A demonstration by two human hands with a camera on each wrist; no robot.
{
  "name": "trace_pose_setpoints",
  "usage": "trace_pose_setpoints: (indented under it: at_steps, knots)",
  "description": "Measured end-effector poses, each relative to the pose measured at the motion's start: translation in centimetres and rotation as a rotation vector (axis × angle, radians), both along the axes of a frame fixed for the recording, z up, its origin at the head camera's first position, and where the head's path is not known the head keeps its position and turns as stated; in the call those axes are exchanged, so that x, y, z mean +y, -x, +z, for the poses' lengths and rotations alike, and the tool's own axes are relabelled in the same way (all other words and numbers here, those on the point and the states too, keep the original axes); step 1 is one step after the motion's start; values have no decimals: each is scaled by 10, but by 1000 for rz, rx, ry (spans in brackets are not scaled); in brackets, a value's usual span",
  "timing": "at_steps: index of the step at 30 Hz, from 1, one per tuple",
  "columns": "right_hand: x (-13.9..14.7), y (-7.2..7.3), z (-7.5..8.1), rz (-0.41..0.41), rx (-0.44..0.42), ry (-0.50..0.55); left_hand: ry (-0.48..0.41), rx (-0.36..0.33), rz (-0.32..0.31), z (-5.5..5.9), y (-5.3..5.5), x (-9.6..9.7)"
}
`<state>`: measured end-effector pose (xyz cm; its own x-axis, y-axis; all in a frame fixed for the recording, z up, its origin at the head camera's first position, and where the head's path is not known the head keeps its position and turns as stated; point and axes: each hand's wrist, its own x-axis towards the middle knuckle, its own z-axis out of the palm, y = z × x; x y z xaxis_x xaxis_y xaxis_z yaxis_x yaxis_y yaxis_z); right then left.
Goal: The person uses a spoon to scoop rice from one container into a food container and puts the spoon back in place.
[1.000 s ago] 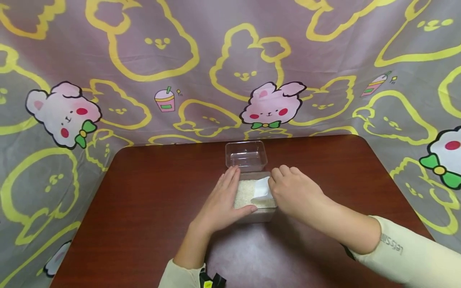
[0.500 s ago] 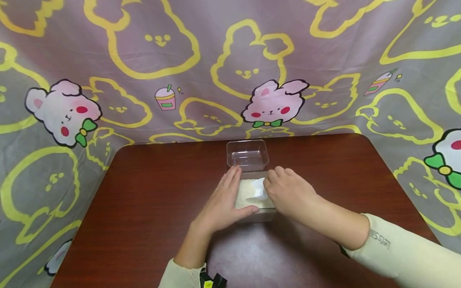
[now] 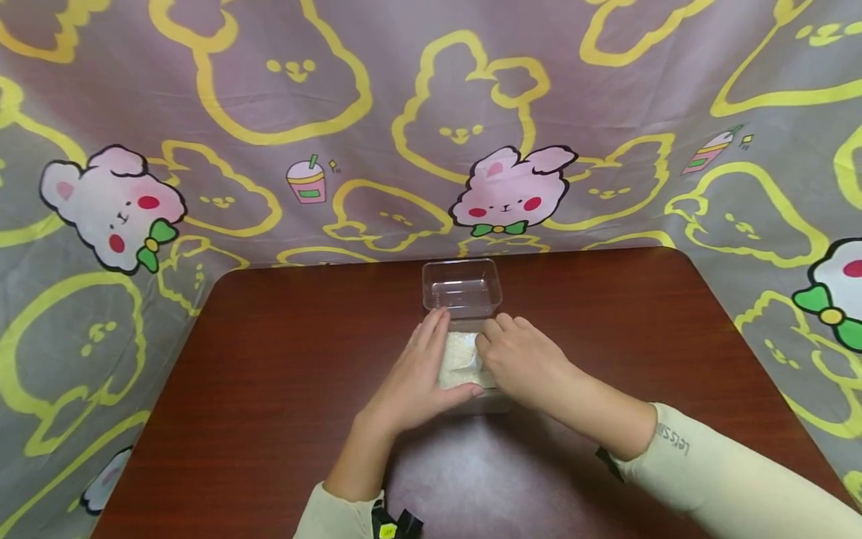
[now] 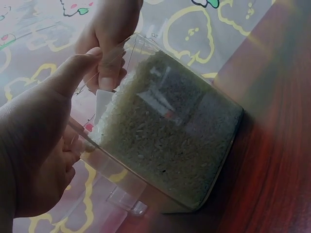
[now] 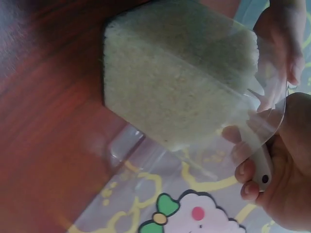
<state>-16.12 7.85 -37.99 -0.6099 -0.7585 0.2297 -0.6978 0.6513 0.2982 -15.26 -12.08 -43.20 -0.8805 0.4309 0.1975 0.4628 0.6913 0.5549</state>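
Observation:
A clear rectangular container [image 5: 146, 82] stands on the table, filled with white rice [image 4: 160, 111] nearly to its rim. My left hand [image 3: 411, 382] rests along its left side, fingers straight and thumb lying over the front rim. My right hand [image 3: 521, 359] grips the pale handle [image 5: 261, 167] of a white scoop [image 3: 473, 353] above the container's right side. The scoop's head slants into the rice, its front edge partly buried. In the right wrist view the fingers wrap round the handle, which has a hole near its end.
Just behind the rice container sits a second clear plastic box [image 3: 462, 288] with no visible contents. Both stand on a dark red-brown table [image 3: 289, 389]. A patterned curtain [image 3: 377, 112] hangs behind the table and along its sides.
My right hand has moved leftward over the container, pushing the scoop through the rice toward my left hand. Less of the scoop shows. My left hand has stayed in place.

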Motion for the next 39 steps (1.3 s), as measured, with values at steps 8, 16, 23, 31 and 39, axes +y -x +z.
trace_pose_setpoints:
  at_steps: [8,16,23,31,39]
  knots:
    - [3,0,-6,31,5,64,-3,-27,7,1,0,-2]
    - [11,-8,-5,31,3,148,-1,-37,15,2,0,-3]
    - [22,-16,-7,22,11,216,-22,-31,16,2,0,-2]
    - [39,-25,-19,-11,15,395,-29,-40,17,1,-1,0]
    - [53,-27,-35,-8,30,558,-18,-58,27,3,-1,2]
